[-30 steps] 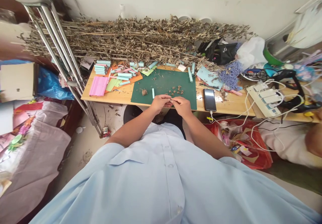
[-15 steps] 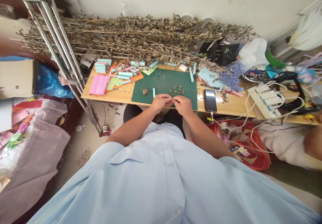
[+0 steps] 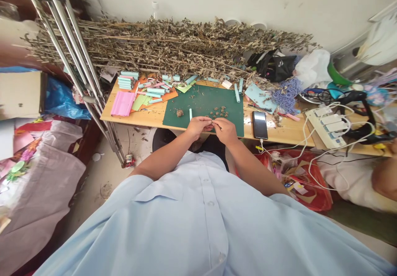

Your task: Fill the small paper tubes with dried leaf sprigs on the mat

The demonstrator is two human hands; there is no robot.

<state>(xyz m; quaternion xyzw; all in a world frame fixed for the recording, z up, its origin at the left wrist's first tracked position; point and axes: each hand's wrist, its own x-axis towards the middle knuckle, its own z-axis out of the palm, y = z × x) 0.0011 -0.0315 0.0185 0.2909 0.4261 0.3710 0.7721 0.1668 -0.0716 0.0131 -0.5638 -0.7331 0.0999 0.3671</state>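
Note:
My left hand (image 3: 199,127) and my right hand (image 3: 225,129) meet at the fingertips over the front edge of a green cutting mat (image 3: 201,98). Both are closed in a pinch; whatever lies between the fingers is too small to make out. Just beyond my left hand a light-blue paper tube (image 3: 190,114) stands on the mat. A brown crumbly clump (image 3: 179,113) lies to its left. Several smaller brown clumps (image 3: 222,111) are scattered beyond my right hand.
Dried leafy stalks (image 3: 173,44) line the back of the wooden table (image 3: 139,118). Rolled paper tubes (image 3: 156,90) and pink paper (image 3: 123,103) lie left. At right are a phone (image 3: 259,124), purple yarn (image 3: 287,95) and a power strip (image 3: 325,125). Crutches (image 3: 71,48) lean at the left.
The whole view has shifted very slightly. Both hands keep the same pinched pose at the mat's edge, and nothing on the table has visibly moved.

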